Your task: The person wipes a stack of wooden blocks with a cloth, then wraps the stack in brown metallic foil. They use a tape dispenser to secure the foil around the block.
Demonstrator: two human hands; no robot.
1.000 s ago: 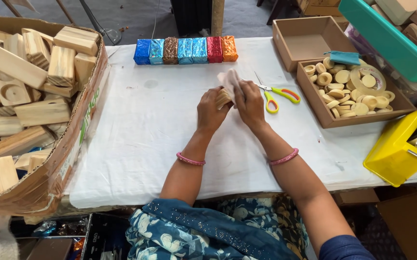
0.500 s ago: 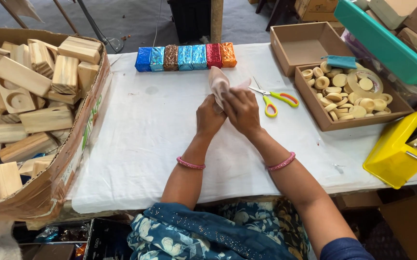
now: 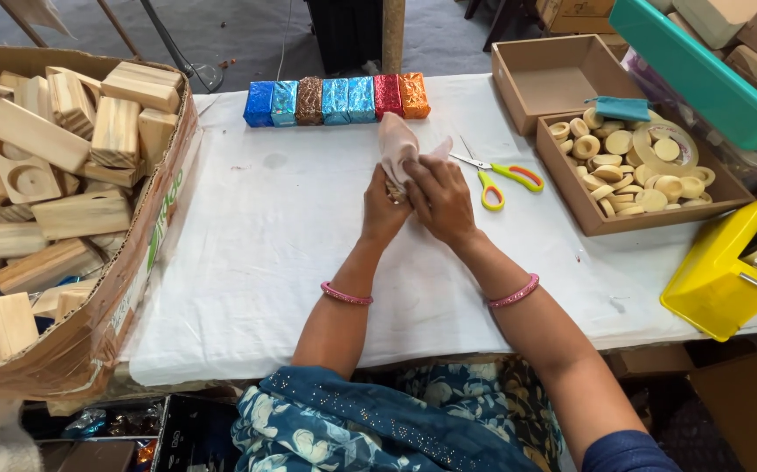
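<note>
A pale pink cloth (image 3: 398,144) is being held above the middle of the white-covered counter (image 3: 265,253), mostly hiding a small wooden piece. The left hand (image 3: 384,211) and right hand (image 3: 439,203) are touching, their fingers clamped on the cloth. Green-and-orange scissors (image 3: 496,177) are lying just right of them. Foil-wrapped blocks (image 3: 336,99) are lining the far edge, and a box of wooden rings (image 3: 632,170) is sitting to the right.

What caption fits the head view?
Both hands, left hand and right hand, rub a pale cloth over a small wooden piece.
</note>
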